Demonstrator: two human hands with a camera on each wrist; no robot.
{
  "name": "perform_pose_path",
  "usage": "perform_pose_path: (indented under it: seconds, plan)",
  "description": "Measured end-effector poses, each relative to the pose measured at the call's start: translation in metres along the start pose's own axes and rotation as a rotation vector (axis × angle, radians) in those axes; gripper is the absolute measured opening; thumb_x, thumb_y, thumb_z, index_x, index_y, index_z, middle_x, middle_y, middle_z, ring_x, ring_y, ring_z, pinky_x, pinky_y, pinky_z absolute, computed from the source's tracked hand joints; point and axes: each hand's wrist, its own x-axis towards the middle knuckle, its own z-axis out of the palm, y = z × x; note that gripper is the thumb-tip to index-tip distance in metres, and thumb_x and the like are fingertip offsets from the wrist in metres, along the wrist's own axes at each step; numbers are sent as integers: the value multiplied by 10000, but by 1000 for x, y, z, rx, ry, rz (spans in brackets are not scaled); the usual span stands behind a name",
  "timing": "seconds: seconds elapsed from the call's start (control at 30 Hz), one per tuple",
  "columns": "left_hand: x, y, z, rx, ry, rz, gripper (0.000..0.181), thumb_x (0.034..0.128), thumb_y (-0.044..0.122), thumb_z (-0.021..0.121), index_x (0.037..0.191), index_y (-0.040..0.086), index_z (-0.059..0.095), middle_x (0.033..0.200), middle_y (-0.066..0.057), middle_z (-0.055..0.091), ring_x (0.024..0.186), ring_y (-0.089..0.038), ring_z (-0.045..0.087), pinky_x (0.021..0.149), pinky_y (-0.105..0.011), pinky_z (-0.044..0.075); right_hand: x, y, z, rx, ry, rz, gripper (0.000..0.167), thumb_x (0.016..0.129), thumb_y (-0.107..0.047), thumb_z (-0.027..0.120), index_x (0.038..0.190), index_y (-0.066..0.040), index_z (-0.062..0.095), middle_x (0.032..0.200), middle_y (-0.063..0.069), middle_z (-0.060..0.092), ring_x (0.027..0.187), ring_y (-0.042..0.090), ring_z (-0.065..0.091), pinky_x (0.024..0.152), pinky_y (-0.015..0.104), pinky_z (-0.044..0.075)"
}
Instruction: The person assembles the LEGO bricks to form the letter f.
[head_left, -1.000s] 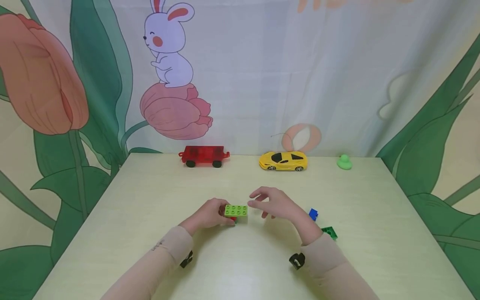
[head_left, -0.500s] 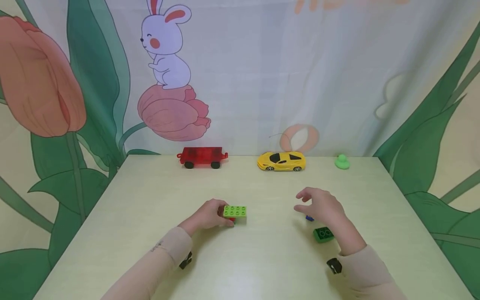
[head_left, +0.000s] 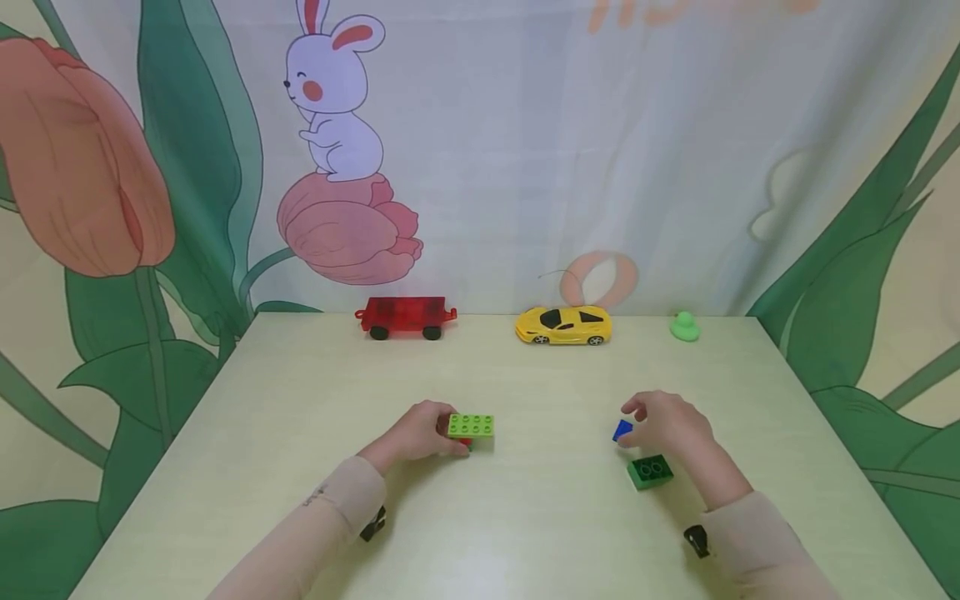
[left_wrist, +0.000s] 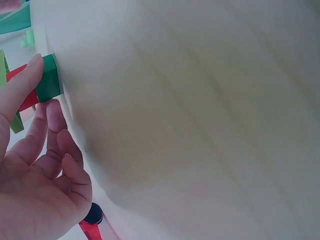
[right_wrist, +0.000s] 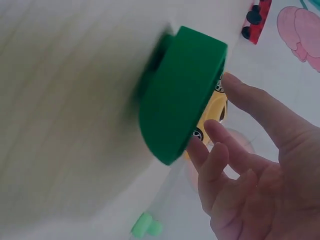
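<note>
My left hand (head_left: pixel 422 431) grips a small stack of toy bricks between thumb and fingers. On top of that stack is a light green brick (head_left: pixel 471 426), with a red brick (left_wrist: pixel 29 101) in the middle and a dark green brick (left_wrist: pixel 48 79) at the bottom. To the right, my right hand (head_left: pixel 672 427) hovers over a small blue brick (head_left: pixel 622 430), thumb and fingers spread apart beside it. Nearer to me lies a loose dark green brick (head_left: pixel 650 472) with one rounded end, its hollow side showing. In the right wrist view this green brick (right_wrist: pixel 182 95) hides the blue one.
Along the table's back edge stand a red wagon (head_left: pixel 405 317), a yellow toy car (head_left: pixel 564 326) and a light green duck (head_left: pixel 685 326). Behind them hangs a printed curtain (head_left: pixel 487 167) with a rabbit and tulips.
My right hand has moved away from the stack to the right, then down to the blue brick. The left hand stays in place with the stack.
</note>
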Motion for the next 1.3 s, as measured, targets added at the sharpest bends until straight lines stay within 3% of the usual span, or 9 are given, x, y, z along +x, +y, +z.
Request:
perform_pose_path:
  seconds: [0.5, 0.7, 0.83, 1.07, 1.3]
  plan:
    - [0, 3, 1, -10, 3, -4, 471, 742, 201, 851, 1142, 60, 646, 844, 2, 565, 797, -171, 493, 677, -308, 396, 13, 8, 7, -2, -65, 16, 436, 725, -231, 859, 1095, -86, 679, 911, 42, 619, 829, 239, 546, 736, 436, 464]
    - [0, 2, 1, -12, 0, -6, 465, 741, 203, 852, 1136, 63, 650, 852, -2, 575, 805, -177, 499, 690, -317, 401, 12, 2, 6, 24, -40, 1, 399, 765, -281, 828, 1085, -94, 681, 973, 59, 617, 861, 250, 538, 736, 420, 464]
    - [0, 1, 1, -10, 2, -20, 468, 733, 215, 858, 1129, 71, 655, 869, 4, 581, 823, -178, 501, 715, -327, 407, 8, -10, 1, 53, -9, -50, 399, 791, -319, 802, 1116, -126, 675, 1046, 63, 613, 894, 248, 535, 745, 435, 461]
    - [2, 0, 0, -12, -2, -18, 451, 731, 220, 858, 1110, 76, 661, 868, 7, 584, 823, -174, 501, 717, -326, 406, -2, -32, -2, 136, 47, -198, 348, 815, -254, 789, 1110, -127, 654, 1054, 47, 643, 629, 175, 590, 671, 354, 469]
    - [1, 2, 0, -13, 0, -19, 422, 731, 213, 859, 1084, 83, 668, 853, 7, 586, 814, -174, 503, 709, -322, 403, -9, -48, -2, 206, 99, -285, 311, 805, -253, 797, 1058, -138, 656, 1046, 27, 656, 588, 149, 595, 651, 339, 473]
